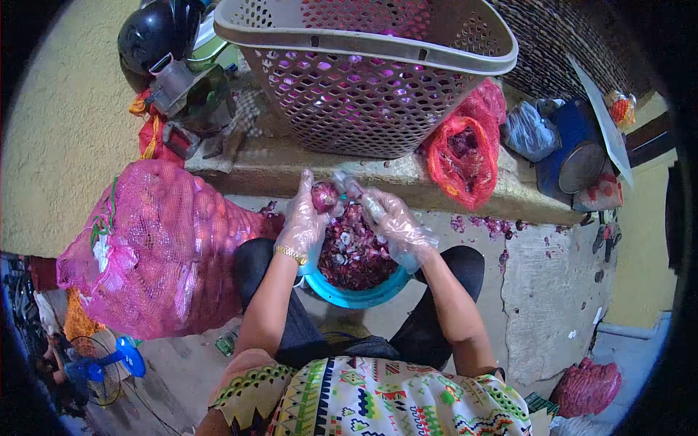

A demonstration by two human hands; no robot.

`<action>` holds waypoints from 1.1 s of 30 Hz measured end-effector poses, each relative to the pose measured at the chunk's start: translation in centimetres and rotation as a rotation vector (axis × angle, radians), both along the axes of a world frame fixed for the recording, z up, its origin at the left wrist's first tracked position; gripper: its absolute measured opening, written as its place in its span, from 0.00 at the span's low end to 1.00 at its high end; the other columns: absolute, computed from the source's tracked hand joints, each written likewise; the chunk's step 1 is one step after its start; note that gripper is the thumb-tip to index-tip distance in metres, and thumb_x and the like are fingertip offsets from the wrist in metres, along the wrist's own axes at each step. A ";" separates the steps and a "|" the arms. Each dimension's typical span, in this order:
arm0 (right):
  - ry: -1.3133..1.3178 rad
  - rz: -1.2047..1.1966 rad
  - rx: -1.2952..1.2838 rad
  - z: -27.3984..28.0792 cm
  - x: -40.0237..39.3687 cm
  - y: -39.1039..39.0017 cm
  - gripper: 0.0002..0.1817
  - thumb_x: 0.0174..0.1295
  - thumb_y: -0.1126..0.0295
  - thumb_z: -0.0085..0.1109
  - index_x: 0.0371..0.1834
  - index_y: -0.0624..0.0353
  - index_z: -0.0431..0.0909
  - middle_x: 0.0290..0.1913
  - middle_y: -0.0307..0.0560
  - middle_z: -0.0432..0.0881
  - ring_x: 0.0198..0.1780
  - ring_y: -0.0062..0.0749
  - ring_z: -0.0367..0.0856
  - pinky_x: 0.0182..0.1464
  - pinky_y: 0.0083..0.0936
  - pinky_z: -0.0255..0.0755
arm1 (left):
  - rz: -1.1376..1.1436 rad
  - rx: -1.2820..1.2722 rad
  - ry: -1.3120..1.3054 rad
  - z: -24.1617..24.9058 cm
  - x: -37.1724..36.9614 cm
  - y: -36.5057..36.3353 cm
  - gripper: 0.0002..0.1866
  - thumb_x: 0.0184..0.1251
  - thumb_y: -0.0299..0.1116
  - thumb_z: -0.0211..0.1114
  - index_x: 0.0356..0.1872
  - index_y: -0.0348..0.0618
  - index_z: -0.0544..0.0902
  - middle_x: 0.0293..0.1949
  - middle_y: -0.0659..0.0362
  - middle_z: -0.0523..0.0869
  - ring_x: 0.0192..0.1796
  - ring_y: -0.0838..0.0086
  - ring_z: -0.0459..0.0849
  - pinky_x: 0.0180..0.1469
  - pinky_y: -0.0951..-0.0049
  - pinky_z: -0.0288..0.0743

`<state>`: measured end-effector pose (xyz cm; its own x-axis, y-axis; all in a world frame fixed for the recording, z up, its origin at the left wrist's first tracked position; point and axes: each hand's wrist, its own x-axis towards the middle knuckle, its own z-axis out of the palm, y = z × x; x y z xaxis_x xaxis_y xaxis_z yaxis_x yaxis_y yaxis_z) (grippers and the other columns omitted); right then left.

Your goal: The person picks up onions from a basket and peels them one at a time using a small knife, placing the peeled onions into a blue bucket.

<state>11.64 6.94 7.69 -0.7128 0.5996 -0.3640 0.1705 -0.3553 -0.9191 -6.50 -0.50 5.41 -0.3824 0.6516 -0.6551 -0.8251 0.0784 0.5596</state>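
Note:
My left hand (299, 218), in a clear plastic glove, is closed around a red onion (324, 196). Close beside it, my right hand (396, 224), gloved the same way, grips a slim tool that looks like a small knife (372, 205); its blade is hard to make out. Both hands are over a turquoise basin (356, 296) between my knees. Onion skins and trimmings (349, 254) fill the basin.
A large perforated plastic basket (349, 94) with onions stands on the ledge ahead. Left is a full pink mesh sack of onions (167, 247). An open red mesh bag (465, 163) hangs over the ledge. A blue fan (129, 356) stands lower left; onion skins (494, 227) litter the floor.

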 end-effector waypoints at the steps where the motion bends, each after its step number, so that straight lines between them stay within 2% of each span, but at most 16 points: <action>1: -0.057 0.085 0.061 0.2 0.0 0.1 0.17 0.75 0.58 0.52 0.58 0.54 0.78 0.28 0.26 0.70 0.26 0.13 0.64 0.27 0.15 0.60 | 0.000 0.000 0.001 -0.2 -0.2 0.0 0.32 0.65 0.62 0.64 0.53 0.42 0.75 0.46 0.51 0.83 0.41 0.63 0.84 0.35 0.62 0.85; 5: -0.078 0.092 0.129 3.0 0.3 -0.4 0.15 0.75 0.58 0.52 0.52 0.56 0.80 0.27 0.24 0.68 0.26 0.12 0.61 0.27 0.16 0.59 | -0.028 0.108 0.047 -2.0 -1.0 -0.2 0.31 0.67 0.61 0.62 0.50 0.40 0.76 0.47 0.52 0.83 0.42 0.62 0.84 0.36 0.61 0.85; 7: -0.250 0.174 0.143 3.1 1.4 0.2 0.16 0.73 0.57 0.53 0.51 0.56 0.81 0.25 0.34 0.76 0.24 0.25 0.72 0.29 0.28 0.68 | -0.006 0.135 0.063 -1.8 -1.4 -0.3 0.30 0.68 0.61 0.61 0.48 0.39 0.77 0.47 0.52 0.83 0.42 0.62 0.84 0.37 0.61 0.85; 8: -0.249 0.176 0.141 2.5 1.9 0.5 0.16 0.73 0.57 0.53 0.51 0.56 0.81 0.25 0.34 0.76 0.24 0.25 0.72 0.29 0.28 0.68 | 0.086 0.100 0.084 -1.8 -1.6 -0.2 0.30 0.69 0.61 0.60 0.47 0.39 0.78 0.45 0.52 0.84 0.42 0.62 0.84 0.37 0.61 0.84; 10: -0.654 0.401 0.843 -0.2 3.3 1.2 0.16 0.70 0.57 0.54 0.50 0.56 0.80 0.29 0.54 0.83 0.31 0.49 0.82 0.35 0.44 0.73 | 0.177 0.066 0.104 -1.8 -1.8 -0.2 0.29 0.70 0.61 0.58 0.45 0.40 0.79 0.43 0.53 0.85 0.42 0.63 0.84 0.37 0.62 0.84; 11: -0.653 0.402 0.844 -2.4 3.8 1.5 0.16 0.70 0.57 0.54 0.50 0.56 0.80 0.29 0.54 0.83 0.31 0.49 0.82 0.35 0.44 0.73 | 0.177 0.075 0.097 -2.3 -2.2 -0.2 0.30 0.70 0.62 0.58 0.44 0.40 0.80 0.43 0.53 0.85 0.42 0.63 0.83 0.37 0.64 0.83; 13: -0.709 0.413 0.916 -5.4 4.2 1.5 0.16 0.69 0.58 0.52 0.53 0.54 0.78 0.35 0.66 0.82 0.41 0.62 0.82 0.44 0.54 0.73 | 0.174 0.081 0.090 -1.3 -2.1 -0.4 0.30 0.70 0.63 0.57 0.43 0.40 0.80 0.43 0.53 0.85 0.43 0.63 0.83 0.38 0.65 0.83; 15: -0.672 0.343 0.928 -3.4 3.8 1.8 0.17 0.69 0.56 0.52 0.52 0.56 0.77 0.35 0.64 0.83 0.40 0.62 0.83 0.46 0.52 0.74 | 0.155 0.013 0.110 0.8 -1.3 -0.6 0.30 0.70 0.63 0.57 0.41 0.41 0.81 0.44 0.52 0.85 0.42 0.63 0.83 0.37 0.67 0.82; 18: -0.542 0.209 0.826 0.9 3.0 1.1 0.18 0.70 0.56 0.52 0.50 0.59 0.76 0.36 0.64 0.83 0.40 0.62 0.82 0.47 0.50 0.75 | 0.077 0.196 0.111 -2.1 -2.0 -0.7 0.31 0.68 0.64 0.59 0.41 0.40 0.81 0.48 0.50 0.86 0.44 0.63 0.84 0.38 0.65 0.83; 19: -0.455 0.150 0.721 1.8 2.8 1.0 0.18 0.70 0.56 0.51 0.50 0.61 0.76 0.36 0.65 0.83 0.41 0.63 0.82 0.47 0.49 0.74 | 0.078 0.197 0.110 -1.6 -1.7 -0.7 0.31 0.68 0.64 0.59 0.41 0.40 0.81 0.48 0.50 0.86 0.44 0.63 0.84 0.38 0.65 0.83; 21: -0.368 0.104 0.743 2.7 2.2 0.3 0.18 0.71 0.57 0.51 0.50 0.62 0.75 0.35 0.65 0.83 0.40 0.62 0.82 0.46 0.48 0.74 | 0.031 0.155 0.048 -0.9 -1.2 -0.4 0.31 0.69 0.63 0.59 0.41 0.39 0.81 0.50 0.49 0.86 0.46 0.63 0.85 0.40 0.63 0.84; 23: -0.283 0.057 0.760 2.8 1.6 0.0 0.18 0.72 0.58 0.50 0.50 0.63 0.75 0.34 0.65 0.82 0.40 0.61 0.82 0.45 0.47 0.74 | -0.009 0.169 0.027 -1.5 -1.2 -0.2 0.30 0.69 0.62 0.59 0.41 0.39 0.81 0.49 0.50 0.86 0.46 0.63 0.85 0.41 0.62 0.84; 25: -0.331 0.207 0.745 2.5 1.0 0.2 0.17 0.73 0.59 0.48 0.51 0.63 0.74 0.35 0.65 0.83 0.41 0.60 0.83 0.44 0.46 0.73 | -0.073 0.183 0.018 -1.1 -0.6 -0.5 0.28 0.69 0.60 0.61 0.42 0.40 0.81 0.44 0.52 0.86 0.45 0.63 0.85 0.43 0.59 0.85; 28: -0.316 0.210 0.844 1.5 0.3 0.3 0.18 0.73 0.58 0.49 0.52 0.62 0.74 0.36 0.64 0.83 0.42 0.60 0.83 0.45 0.46 0.73 | -0.081 0.165 -0.049 -0.6 0.0 0.0 0.25 0.69 0.57 0.63 0.44 0.42 0.80 0.42 0.51 0.85 0.44 0.64 0.85 0.43 0.56 0.85; 31: -0.143 0.124 0.804 1.5 0.3 -0.1 0.17 0.73 0.58 0.49 0.52 0.61 0.74 0.36 0.64 0.83 0.42 0.61 0.82 0.45 0.46 0.74 | -0.049 0.167 -0.070 -0.5 0.9 0.2 0.20 0.72 0.50 0.63 0.48 0.42 0.78 0.44 0.51 0.84 0.44 0.63 0.85 0.46 0.54 0.85; 33: -0.203 0.109 0.836 1.8 0.1 -0.3 0.19 0.71 0.54 0.52 0.49 0.60 0.76 0.34 0.63 0.84 0.40 0.60 0.83 0.44 0.45 0.74 | -0.048 0.210 -0.089 -1.2 0.8 0.1 0.18 0.72 0.47 0.63 0.49 0.42 0.78 0.45 0.51 0.84 0.44 0.62 0.85 0.47 0.53 0.84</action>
